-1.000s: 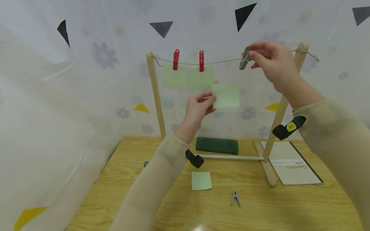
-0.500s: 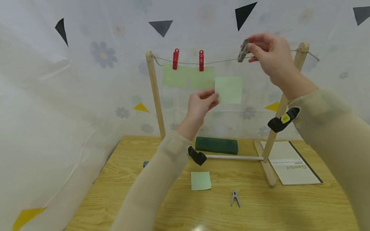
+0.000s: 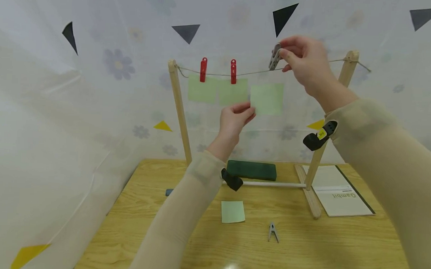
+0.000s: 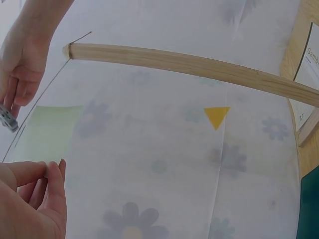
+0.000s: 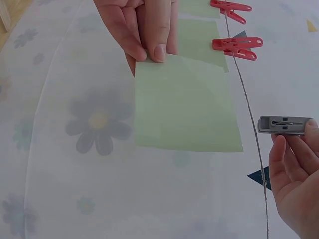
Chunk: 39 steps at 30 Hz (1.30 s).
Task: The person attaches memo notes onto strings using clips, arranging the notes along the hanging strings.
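My left hand (image 3: 233, 121) pinches a pale green square of paper (image 3: 267, 99) by its lower left corner, thumb on the near face. The paper hangs just below the string (image 3: 255, 73), right of two green sheets held by red clothespins (image 3: 233, 72). Between the thumb and fingers of my right hand (image 3: 305, 62) is a grey clothespin (image 3: 275, 57), its lower end right at the string. In the right wrist view that grey clothespin (image 5: 284, 125) lies beside the string, with the paper (image 5: 187, 107) on the string's other side.
Wooden posts (image 3: 180, 113) on both sides carry the string. On the table (image 3: 304, 248) lie another green paper (image 3: 233, 212), a second grey clothespin (image 3: 273, 232), a dark green case (image 3: 251, 170) and a white "Gambit" pad (image 3: 341, 194). A blue object (image 3: 168, 192) peeks out by the left sleeve.
My left hand has raised the paper toward the string and slightly right. My right hand has moved the grey clothespin up and left along the string.
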Each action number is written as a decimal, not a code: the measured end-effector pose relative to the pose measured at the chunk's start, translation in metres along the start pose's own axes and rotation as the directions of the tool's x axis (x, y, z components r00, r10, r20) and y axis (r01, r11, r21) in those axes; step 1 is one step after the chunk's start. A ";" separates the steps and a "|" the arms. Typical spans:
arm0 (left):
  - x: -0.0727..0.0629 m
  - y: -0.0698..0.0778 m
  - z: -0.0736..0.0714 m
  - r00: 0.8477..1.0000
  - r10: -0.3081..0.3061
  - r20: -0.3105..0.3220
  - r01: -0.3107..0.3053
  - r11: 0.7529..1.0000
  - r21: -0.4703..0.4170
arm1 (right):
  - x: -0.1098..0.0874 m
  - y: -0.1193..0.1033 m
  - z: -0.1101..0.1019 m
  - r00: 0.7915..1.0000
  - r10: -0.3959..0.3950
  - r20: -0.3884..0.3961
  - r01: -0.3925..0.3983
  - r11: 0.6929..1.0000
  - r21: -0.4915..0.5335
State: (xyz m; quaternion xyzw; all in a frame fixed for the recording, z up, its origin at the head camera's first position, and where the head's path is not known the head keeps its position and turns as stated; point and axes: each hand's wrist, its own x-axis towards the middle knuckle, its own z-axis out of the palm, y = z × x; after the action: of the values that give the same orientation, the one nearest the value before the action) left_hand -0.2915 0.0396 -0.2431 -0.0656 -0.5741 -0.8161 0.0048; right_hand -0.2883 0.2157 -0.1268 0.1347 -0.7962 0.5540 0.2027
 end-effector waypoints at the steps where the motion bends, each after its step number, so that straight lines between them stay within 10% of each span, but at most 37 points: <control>1: 0.000 0.000 0.000 1.000 -0.003 -0.004 0.003 1.000 -0.003 | 0.000 0.000 0.000 1.000 0.000 0.001 0.000 1.000 -0.003; 39: 0.004 0.002 0.008 1.000 -0.002 -0.016 0.001 0.998 -0.060 | 0.000 0.008 0.003 0.992 0.086 0.087 -0.063 0.970 -0.236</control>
State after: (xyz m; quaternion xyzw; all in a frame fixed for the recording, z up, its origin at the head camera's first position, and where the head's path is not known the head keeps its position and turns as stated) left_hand -0.2941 0.0464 -0.2380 -0.0587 -0.5494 -0.8335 0.0068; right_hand -0.2926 0.2160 -0.1343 0.1067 -0.8691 0.4567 0.1574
